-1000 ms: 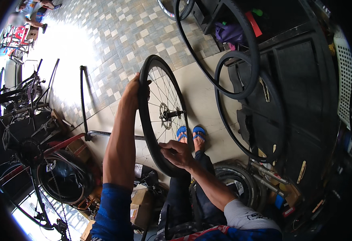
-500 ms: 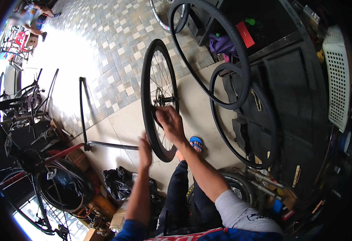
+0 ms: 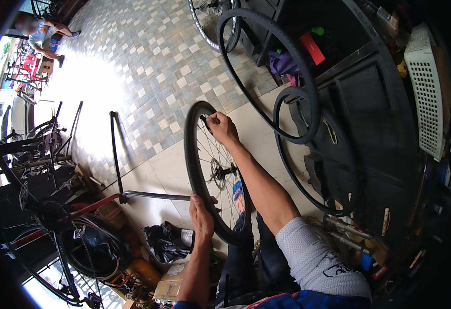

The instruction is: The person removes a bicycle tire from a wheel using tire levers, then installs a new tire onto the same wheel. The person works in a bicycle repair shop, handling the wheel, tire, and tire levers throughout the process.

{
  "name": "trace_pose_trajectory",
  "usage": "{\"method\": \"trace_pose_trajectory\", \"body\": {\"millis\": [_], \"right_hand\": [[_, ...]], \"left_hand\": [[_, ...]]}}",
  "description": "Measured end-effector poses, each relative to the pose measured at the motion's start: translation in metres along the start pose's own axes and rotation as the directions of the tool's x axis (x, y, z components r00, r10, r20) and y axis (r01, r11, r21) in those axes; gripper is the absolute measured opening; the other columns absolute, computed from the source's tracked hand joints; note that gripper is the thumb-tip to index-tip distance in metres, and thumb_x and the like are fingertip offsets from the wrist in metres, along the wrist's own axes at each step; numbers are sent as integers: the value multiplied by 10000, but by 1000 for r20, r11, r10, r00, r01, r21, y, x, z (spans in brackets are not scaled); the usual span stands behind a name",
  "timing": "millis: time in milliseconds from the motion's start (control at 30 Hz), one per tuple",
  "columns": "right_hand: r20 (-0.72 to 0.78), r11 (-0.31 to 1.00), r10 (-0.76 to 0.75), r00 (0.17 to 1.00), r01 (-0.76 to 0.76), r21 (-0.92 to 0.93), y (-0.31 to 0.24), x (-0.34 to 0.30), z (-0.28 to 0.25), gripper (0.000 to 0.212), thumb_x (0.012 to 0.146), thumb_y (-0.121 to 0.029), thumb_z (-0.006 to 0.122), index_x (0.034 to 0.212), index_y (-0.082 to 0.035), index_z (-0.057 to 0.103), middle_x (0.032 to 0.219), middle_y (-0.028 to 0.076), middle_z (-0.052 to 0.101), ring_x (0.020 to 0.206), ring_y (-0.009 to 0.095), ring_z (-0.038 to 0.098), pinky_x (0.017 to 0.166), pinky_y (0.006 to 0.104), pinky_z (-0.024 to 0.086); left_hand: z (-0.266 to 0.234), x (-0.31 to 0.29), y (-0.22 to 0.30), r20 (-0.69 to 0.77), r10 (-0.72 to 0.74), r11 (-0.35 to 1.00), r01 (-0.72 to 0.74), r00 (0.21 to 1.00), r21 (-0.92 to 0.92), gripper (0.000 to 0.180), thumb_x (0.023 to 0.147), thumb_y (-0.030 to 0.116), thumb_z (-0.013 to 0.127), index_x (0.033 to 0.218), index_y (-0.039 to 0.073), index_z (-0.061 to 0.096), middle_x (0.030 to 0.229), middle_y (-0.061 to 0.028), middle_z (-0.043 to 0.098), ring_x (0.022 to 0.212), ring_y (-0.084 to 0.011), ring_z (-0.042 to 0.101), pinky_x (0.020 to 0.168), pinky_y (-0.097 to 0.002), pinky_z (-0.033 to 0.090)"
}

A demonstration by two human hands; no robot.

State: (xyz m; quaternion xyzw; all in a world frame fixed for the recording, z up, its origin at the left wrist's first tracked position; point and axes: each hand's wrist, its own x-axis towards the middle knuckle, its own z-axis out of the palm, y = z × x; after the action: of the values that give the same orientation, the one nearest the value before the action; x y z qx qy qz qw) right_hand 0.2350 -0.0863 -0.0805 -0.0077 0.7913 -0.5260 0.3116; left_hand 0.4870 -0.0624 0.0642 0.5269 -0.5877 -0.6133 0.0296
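A bicycle wheel (image 3: pixel 191 165) with a deep black rim and thin spokes stands upright in front of my legs. Around its lower left rim my left hand (image 3: pixel 202 217) is closed, fingertips showing on the spoke side. My right hand (image 3: pixel 223 129) is pinched near the inner edge of the rim at the top. A small dark piece shows at those fingers, but its kind is hidden. A disc rotor (image 3: pixel 217 170) and a black hub axle (image 3: pixel 229 171) sit at the wheel's centre.
Black tyres (image 3: pixel 315 110) hang at the right against a dark cabinet (image 3: pixel 374 108). A black stand bar (image 3: pixel 156 195) reaches toward the wheel from the left. Bicycle frames (image 3: pixel 24 149), a black plastic bag (image 3: pixel 163 239) and a cardboard box (image 3: pixel 171 280) lie left. A person (image 3: pixel 42 38) sits far left.
The wheel has come down and closer to me. My left hand, beside the rim before, now grips it. My right hand has moved from near the hub to the top of the rim.
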Motion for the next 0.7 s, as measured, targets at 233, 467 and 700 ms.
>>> {"method": "trace_pose_trajectory", "body": {"millis": [233,467,700], "right_hand": [[-78,984,140,987,-147,-104,32,-10,20,330,939,-390,656,1042,-80,703,1060,166,751,997,384,710,845,463,557],[-24,990,93,995,-95,-100,54,-6,38,326,949,-365,657,1035,-53,703,1023,188,747,976,354,718,827,434,555],[-36,943,-243,969,245,225,44,-42,47,230,980,-257,699,993,-29,677,803,135,715,692,243,685,641,377,514]], "left_hand": [[9,-13,-30,-44,-131,985,135,990,105,922,1043,725,125,904,-7,668,641,-99,605,596,-203,632,572,-320,486],[1,6,-36,14,-126,987,124,992,102,811,1046,719,238,1048,-8,597,752,-110,647,556,-200,628,502,-323,521],[-3,39,-28,-3,-68,987,68,998,147,819,1048,715,250,901,-15,592,673,-102,603,497,-202,593,470,-327,518]]}}
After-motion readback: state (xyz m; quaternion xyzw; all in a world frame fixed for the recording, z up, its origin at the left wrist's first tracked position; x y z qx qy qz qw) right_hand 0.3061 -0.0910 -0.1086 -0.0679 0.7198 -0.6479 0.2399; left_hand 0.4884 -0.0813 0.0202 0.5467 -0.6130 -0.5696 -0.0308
